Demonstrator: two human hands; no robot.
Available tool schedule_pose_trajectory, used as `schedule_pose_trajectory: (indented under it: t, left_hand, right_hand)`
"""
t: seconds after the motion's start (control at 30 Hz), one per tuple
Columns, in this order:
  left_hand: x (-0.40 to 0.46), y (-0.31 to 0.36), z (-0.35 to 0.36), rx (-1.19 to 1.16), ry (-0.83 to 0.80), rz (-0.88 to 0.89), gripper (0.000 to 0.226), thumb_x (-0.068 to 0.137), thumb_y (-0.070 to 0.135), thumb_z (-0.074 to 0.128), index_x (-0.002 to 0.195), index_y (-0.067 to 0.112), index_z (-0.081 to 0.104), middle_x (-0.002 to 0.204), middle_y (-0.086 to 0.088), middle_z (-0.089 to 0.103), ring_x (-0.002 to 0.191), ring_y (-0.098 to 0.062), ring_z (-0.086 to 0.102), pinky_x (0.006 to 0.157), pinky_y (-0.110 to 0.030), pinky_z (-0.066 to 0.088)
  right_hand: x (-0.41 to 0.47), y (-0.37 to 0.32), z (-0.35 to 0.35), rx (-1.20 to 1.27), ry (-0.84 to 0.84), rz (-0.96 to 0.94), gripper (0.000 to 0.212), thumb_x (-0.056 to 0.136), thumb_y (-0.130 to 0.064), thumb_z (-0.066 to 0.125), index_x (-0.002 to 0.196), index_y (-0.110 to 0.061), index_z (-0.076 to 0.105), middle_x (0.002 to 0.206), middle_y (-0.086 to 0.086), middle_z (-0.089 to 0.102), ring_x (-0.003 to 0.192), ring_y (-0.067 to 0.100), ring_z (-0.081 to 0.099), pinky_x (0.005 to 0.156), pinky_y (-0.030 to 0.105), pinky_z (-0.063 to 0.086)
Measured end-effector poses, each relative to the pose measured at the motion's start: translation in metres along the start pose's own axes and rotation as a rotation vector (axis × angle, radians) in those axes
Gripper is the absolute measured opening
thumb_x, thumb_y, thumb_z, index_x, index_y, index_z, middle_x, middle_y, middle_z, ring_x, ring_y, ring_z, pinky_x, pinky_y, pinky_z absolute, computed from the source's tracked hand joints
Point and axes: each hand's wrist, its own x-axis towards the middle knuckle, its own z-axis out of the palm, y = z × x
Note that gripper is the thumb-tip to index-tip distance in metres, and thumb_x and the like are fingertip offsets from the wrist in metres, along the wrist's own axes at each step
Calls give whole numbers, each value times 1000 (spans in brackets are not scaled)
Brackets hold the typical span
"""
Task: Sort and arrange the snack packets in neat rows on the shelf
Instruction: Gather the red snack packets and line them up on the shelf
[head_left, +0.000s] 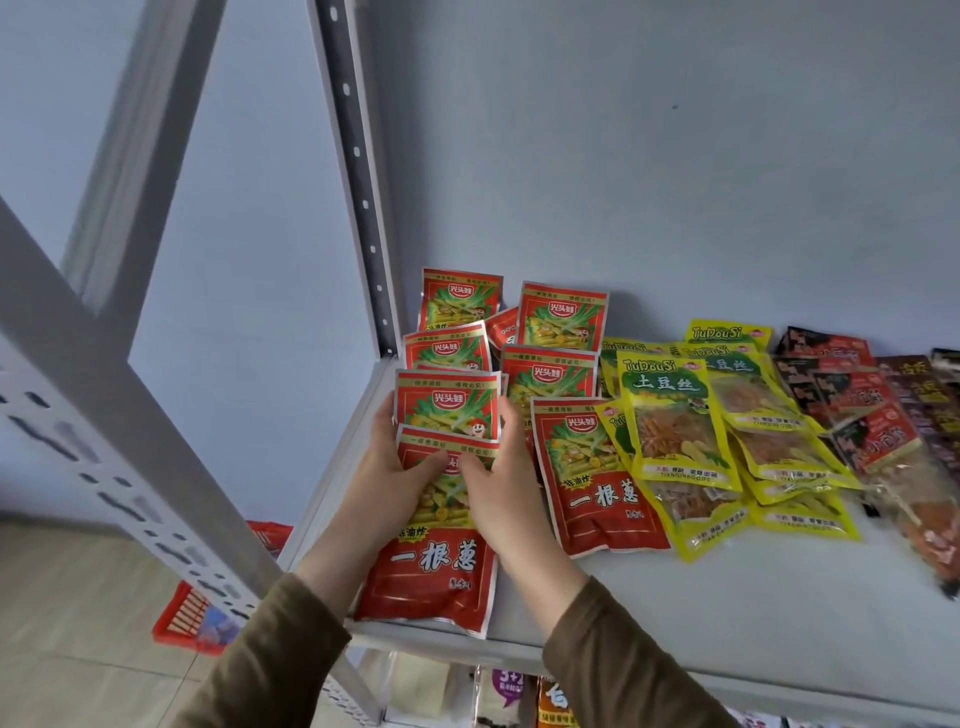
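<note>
Several red snack packets lie in two overlapping columns at the left end of the grey shelf (727, 613). My left hand (387, 467) and my right hand (496, 478) both grip the sides of the nearest red packet (434, 566) in the left column, thumbs on its top. Its lower edge reaches the shelf's front lip. Another red packet (592, 483) heads the second column. Yellow packets (670, 431) are piled to the right, then dark red and brown packets (852, 405) further right.
A perforated grey upright (358, 171) stands at the shelf's back left corner, and another upright (104, 457) crosses the near left. A red basket (182, 618) sits on the floor below. More goods show on the shelf underneath (519, 696).
</note>
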Motion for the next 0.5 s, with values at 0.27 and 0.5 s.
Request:
schedule_pose_trajectory:
  t: [0.27,0.5]
  left_hand:
    - [25,17,-6,-24,95,132,97,93,15,73,158,48,9,144,24,42,103,3,63,70,-20,57]
    - [26,5,-7,74,116,10,89,97,30,68,162,40,9,163,3,37,129,-22,58,91,-41,58]
  right_hand:
    - [23,-12,14,-31,159,-149,81,100,-7,59,161,-28,9,163,-7,28,146,9,34,115,30,39]
    - [21,1,4,-220,107,-103,85,102,-24,58,161,-25,-2,143,-5,53,93,3,66,75,22,60]
